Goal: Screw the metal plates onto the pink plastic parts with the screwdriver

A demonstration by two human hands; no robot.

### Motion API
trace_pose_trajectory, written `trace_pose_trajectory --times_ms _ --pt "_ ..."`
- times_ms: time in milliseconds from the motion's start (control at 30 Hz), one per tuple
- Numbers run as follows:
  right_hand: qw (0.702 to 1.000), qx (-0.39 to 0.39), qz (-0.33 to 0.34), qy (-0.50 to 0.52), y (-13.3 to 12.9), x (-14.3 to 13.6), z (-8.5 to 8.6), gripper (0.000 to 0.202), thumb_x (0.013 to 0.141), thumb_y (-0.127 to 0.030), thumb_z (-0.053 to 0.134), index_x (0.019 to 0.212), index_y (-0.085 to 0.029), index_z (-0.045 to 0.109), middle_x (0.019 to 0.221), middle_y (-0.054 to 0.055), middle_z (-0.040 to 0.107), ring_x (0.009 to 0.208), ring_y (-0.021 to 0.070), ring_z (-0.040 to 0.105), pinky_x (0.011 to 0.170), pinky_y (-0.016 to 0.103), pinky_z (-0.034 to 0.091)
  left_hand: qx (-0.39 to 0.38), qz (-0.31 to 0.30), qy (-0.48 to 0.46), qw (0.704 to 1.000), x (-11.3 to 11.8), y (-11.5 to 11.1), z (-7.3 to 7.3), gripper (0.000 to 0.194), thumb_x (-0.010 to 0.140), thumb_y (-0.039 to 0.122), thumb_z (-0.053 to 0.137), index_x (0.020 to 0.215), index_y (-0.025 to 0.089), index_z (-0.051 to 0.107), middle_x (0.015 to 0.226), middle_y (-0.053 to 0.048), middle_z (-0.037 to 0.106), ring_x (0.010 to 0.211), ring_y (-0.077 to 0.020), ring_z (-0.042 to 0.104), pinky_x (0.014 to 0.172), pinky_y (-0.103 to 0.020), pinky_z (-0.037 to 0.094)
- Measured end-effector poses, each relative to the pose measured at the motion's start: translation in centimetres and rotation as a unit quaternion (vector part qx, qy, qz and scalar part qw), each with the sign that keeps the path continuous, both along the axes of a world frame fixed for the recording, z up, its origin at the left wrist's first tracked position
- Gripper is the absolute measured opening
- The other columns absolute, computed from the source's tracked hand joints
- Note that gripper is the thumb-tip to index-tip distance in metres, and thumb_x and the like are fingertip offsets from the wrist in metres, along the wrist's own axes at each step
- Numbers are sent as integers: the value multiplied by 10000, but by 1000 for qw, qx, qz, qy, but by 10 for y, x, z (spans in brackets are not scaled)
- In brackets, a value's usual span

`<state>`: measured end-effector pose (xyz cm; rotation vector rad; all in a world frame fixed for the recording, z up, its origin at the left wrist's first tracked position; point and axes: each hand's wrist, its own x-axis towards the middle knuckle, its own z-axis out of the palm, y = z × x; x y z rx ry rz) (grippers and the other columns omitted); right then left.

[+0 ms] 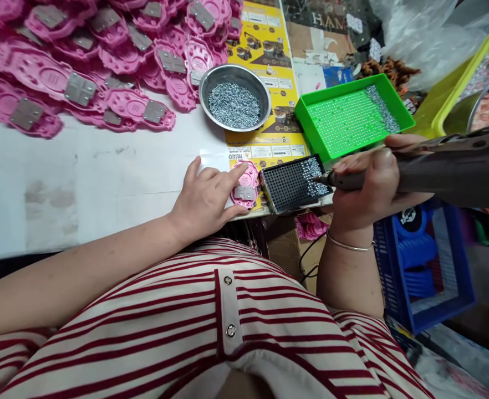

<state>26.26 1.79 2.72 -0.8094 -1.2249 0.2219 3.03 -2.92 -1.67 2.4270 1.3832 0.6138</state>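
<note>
My left hand (211,199) rests at the table's front edge. Its index finger and thumb steady a small pink plastic housing (245,180) that has a metal plate at its near end. To the right of that housing lies a black screw tray (286,185), a grid of holes with silver screws gathered at its right end. My right hand (369,183) is wrapped round a grey electric screwdriver (436,172), held nearly level. Its tip points left over the screws in the black tray; whether a screw is on the tip is too small to tell.
A steel bowl (205,102) of screws stands beyond my left hand. Behind the black tray sits a green perforated tray (331,136) with more screws. Pink housings (123,105) are heaped at the back left. A yellow bin (439,105) is at right, a blue crate (456,277) below.
</note>
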Motion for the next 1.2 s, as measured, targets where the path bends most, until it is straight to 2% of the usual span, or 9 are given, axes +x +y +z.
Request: trace_pose_trajectory --times_ms 200,300,400,567,667,833,933,1033,1200 --pt "997 29 32 57 -14 -22 25 69 845 -226 604 858 -259 663 493 -75 398 394 89 401 411 256 389 4 8 -5 1000 -1 0 -2 754 856 500 678 1490 224 379 1069 -59 712 1041 -275 588 1191 -603 181" --pt "990 4 116 76 -24 -38 33 70 826 -273 607 846 -289 672 500 -79 371 380 75 382 394 221 398 32 29 -23 999 -2 0 -3 754 836 620 648 1458 248 442 1179 -68 680 1145 -281 537 1213 -612 81" --pt "977 -34 197 73 -34 -57 40 70 808 -306 616 840 -298 678 504 -84 380 373 73 389 389 222 428 66 33 -49 996 -3 1 -2 709 820 689 618 1387 272 530 1321 -57 618 1244 -269 477 1225 -588 53" --pt "965 -51 255 14 -43 -82 48 101 870 -372 607 805 -296 617 509 -85 397 358 86 382 375 245 438 35 -19 -60 997 -5 2 3 215 888 519 637 1016 378 738 1319 29 647 1316 -249 448 1208 -609 105" --pt "965 -72 251 -11 -43 -86 50 237 899 -432 570 718 -283 533 506 -85 368 356 83 381 369 238 423 16 -31 -72 997 -6 3 6 143 895 464 647 887 372 756 1299 43 664 1310 -237 462 1208 -611 115" --pt "952 -55 301 24 -40 -86 46 136 868 -304 598 745 -253 572 536 -81 402 391 70 446 394 211 449 5 -46 -103 994 -6 5 3 184 867 486 679 835 319 749 1285 22 666 1282 -235 487 1216 -597 116" --pt "954 -20 299 25 -33 -87 36 44 864 -254 602 867 -256 646 557 -85 443 414 74 476 410 210 471 -20 -16 -82 996 -5 7 2 331 802 559 722 1009 302 735 1349 -21 625 1295 -284 468 1199 -641 106" --pt "963 29 269 15 -24 -89 22 146 872 -288 622 1007 -277 679 573 -88 464 407 75 464 393 214 457 -53 28 -52 997 -5 9 3 572 731 602 764 1199 288 670 1447 -64 545 1339 -349 412 1173 -693 89" --pt "966 50 252 -2 -10 -95 0 187 911 -335 599 1095 -318 626 600 -83 476 420 73 459 375 202 407 -120 44 -24 992 -4 15 9 512 744 530 774 1188 296 674 1496 -53 493 1396 -379 343 1166 -713 54"
